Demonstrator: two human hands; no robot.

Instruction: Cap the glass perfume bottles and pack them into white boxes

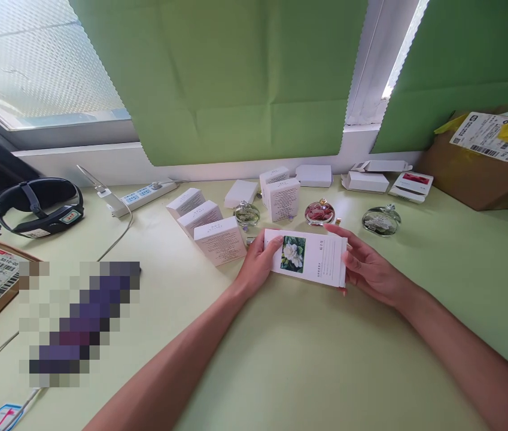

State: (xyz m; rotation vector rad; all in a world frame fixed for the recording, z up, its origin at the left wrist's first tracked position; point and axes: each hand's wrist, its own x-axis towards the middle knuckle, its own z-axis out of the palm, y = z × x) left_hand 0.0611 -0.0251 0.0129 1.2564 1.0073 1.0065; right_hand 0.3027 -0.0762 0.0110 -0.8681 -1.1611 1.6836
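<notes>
Partly hidden: box ends under hands.

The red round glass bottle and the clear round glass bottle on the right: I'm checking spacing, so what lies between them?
Nothing: in the head view, bare pale green tabletop separates the red round glass bottle from the clear round glass bottle.

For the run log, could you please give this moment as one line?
left hand: grips flat white carton | right hand: grips its other end | carton: above green table | behind: glass bottles
</notes>
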